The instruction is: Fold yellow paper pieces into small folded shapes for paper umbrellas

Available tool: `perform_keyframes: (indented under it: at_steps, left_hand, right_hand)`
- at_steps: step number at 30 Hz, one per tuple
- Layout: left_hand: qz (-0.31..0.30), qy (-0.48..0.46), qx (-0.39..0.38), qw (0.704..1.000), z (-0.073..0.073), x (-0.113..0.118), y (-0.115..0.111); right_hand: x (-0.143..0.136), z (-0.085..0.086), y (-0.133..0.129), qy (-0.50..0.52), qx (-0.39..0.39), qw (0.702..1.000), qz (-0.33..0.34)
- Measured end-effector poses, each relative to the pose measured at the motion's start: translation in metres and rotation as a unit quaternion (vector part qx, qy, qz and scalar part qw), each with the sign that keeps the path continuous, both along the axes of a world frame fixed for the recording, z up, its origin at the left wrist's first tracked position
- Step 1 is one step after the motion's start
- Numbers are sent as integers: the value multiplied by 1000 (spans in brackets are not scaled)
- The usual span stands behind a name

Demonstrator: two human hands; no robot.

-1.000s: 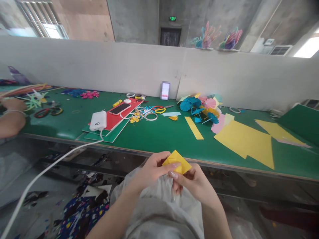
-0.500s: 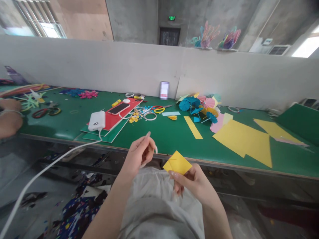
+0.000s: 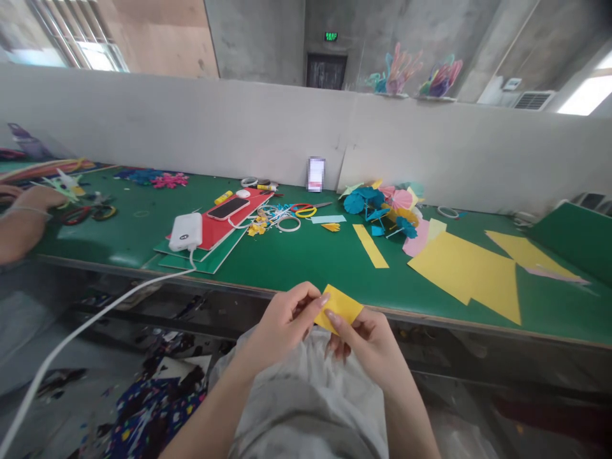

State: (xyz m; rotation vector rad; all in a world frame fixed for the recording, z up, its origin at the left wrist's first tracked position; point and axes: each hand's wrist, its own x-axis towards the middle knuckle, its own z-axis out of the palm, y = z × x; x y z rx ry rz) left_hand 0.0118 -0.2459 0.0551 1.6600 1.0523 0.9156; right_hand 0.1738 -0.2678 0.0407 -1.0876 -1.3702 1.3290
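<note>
A small folded piece of yellow paper (image 3: 345, 307) is held between my two hands, above my lap at the table's front edge. My left hand (image 3: 292, 315) pinches its left corner with thumb and fingers. My right hand (image 3: 364, 335) grips the lower right side, thumb on top and fingers underneath. The paper's underside is hidden. On the table beyond lie a yellow paper strip (image 3: 371, 246) and a large yellow sheet (image 3: 471, 271) with a notched edge.
Blue, pink and orange paper umbrellas (image 3: 382, 204) are heaped at the back. Scissors (image 3: 306, 209) lie among paper scraps. A white power bank (image 3: 186, 231) trails a cable past the table edge. Another person's hand (image 3: 36, 199) is at far left. A phone (image 3: 315, 174) leans against the partition.
My left hand has moved right and down and now pinches the yellow paper, which has turned slightly. The other person's hand at far left has reached further right.
</note>
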Motion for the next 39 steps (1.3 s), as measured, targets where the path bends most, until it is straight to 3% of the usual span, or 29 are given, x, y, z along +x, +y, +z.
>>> perform_keyframes:
  at_steps: [6, 15, 20, 25, 30, 35, 39]
  left_hand:
    - [4, 32, 24, 999, -2, 3, -3]
    - [20, 41, 61, 997, -6, 4, 0]
    - [26, 5, -4, 1000, -11, 6, -2]
    - [-15, -59, -83, 995, -16, 11, -2]
    - [-2, -126, -116, 985, -24, 18, -2]
    - [-6, -52, -57, 997, -19, 10, 2]
    - [88, -4, 26, 996, -10, -2, 4]
  right_hand:
    - [2, 2, 0, -6, -6, 1000, 23]
    - [2, -2, 2, -6, -4, 1000, 6]
    - [-3, -6, 7, 19, 44, 996, -79]
    - [-7, -6, 10, 56, 50, 984, -164]
    - [-12, -8, 12, 61, 90, 982, -153]
    - [-6, -12, 13, 17, 82, 987, -140]
    - [1, -13, 13, -30, 86, 984, -153]
